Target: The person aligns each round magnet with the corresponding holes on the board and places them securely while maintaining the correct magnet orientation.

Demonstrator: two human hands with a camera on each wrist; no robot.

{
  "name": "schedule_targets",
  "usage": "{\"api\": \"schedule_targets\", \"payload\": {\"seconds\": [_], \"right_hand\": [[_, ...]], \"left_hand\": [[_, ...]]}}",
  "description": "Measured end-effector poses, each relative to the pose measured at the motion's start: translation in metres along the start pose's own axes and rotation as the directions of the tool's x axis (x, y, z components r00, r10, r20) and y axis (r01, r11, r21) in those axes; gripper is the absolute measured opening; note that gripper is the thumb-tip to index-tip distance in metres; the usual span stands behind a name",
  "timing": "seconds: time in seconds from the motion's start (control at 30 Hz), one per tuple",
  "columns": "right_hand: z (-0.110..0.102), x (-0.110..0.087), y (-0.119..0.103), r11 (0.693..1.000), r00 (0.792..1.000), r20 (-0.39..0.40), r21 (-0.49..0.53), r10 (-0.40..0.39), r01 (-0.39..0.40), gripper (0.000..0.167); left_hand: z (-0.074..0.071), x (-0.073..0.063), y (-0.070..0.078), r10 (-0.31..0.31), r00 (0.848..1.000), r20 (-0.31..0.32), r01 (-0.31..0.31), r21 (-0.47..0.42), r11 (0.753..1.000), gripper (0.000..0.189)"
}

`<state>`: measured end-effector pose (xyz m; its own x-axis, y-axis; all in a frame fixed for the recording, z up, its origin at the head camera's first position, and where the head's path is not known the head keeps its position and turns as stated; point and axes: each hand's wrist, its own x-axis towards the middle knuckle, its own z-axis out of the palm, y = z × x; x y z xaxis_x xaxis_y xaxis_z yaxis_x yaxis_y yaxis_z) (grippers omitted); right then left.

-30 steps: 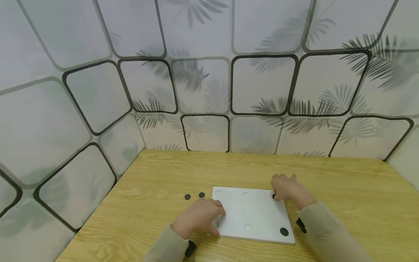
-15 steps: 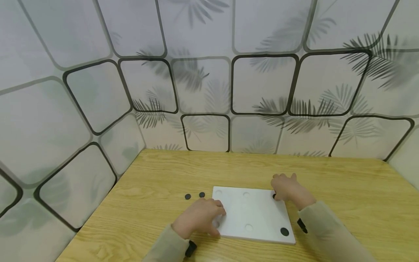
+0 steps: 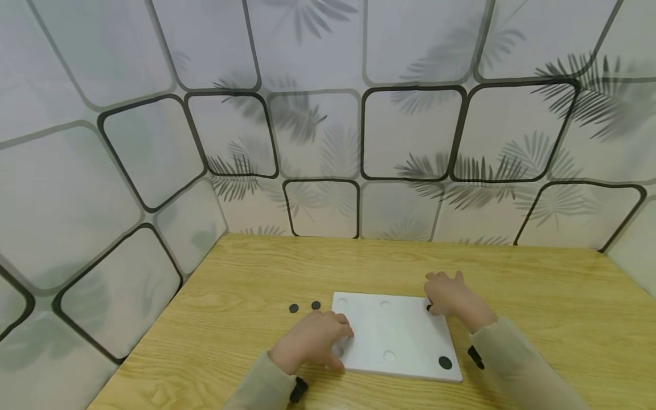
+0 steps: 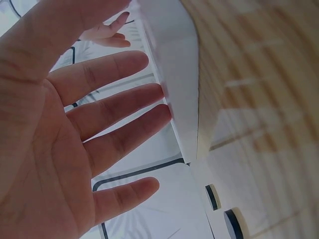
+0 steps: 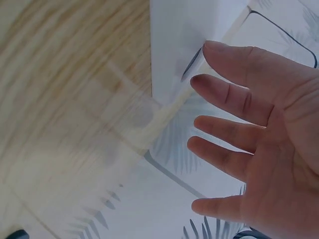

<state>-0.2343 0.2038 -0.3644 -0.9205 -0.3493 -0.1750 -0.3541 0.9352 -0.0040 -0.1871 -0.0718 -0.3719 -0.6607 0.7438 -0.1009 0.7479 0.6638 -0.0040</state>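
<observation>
A white board (image 3: pixel 394 330) with shallow round recesses lies on the table. My left hand (image 3: pixel 312 339) rests at its left edge, fingers spread and nearly straight. In the left wrist view the fingertips (image 4: pixel 163 110) meet or nearly meet the board (image 4: pixel 174 74). At the far right corner my right hand (image 3: pixel 453 296) has its thumb at a black disc (image 3: pixel 429 307), partly hidden. Up close, the thumb tip touches or nearly touches that disc (image 5: pixel 192 64); the other fingers stretch out loosely. Another black disc (image 3: pixel 445 363) sits in the near right recess.
Two loose black discs, one farther left (image 3: pixel 294 308) and one nearer the board (image 3: pixel 315 305), lie on the wooden table (image 3: pixel 256 267). A patterned curtain or wall covering (image 3: pixel 323 142) stands behind the table and along its left side.
</observation>
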Motion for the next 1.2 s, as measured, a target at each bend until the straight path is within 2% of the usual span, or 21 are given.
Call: {"api": "schedule_targets", "payload": {"seconds": [0.2,0.37,0.67,0.8,0.93,1.2], "right_hand": [[0.006,-0.003,0.004,0.999,0.996,-0.066,-0.010,-0.052,0.052,0.021],[0.007,-0.009,0.007,0.994,0.982,-0.154,-0.006,-0.111,0.111,0.020],[0.011,-0.026,0.019,0.983,0.935,-0.306,-0.006,-0.177,0.184,0.022],[0.013,-0.034,0.025,0.979,0.915,-0.350,-0.023,-0.200,0.205,0.022],[0.014,-0.041,0.032,0.979,0.911,-0.360,-0.047,-0.203,0.199,0.023],[0.015,-0.055,0.047,0.986,0.920,-0.354,-0.054,-0.169,0.160,0.025]], "left_hand": [[-0.001,0.000,0.001,0.000,1.000,0.002,0.000,-0.011,1.000,0.043],[0.000,0.000,0.001,0.004,1.000,0.001,-0.004,-0.012,1.000,0.043],[0.001,0.001,0.001,0.003,1.000,0.000,-0.003,-0.010,1.000,0.045],[0.000,0.000,0.001,0.002,1.000,-0.002,-0.002,-0.011,1.000,0.046],[0.000,0.000,0.000,0.003,1.000,-0.005,-0.003,-0.012,1.000,0.046],[0.001,0.000,0.000,0.002,1.000,-0.007,-0.002,-0.004,1.000,0.047]]}}
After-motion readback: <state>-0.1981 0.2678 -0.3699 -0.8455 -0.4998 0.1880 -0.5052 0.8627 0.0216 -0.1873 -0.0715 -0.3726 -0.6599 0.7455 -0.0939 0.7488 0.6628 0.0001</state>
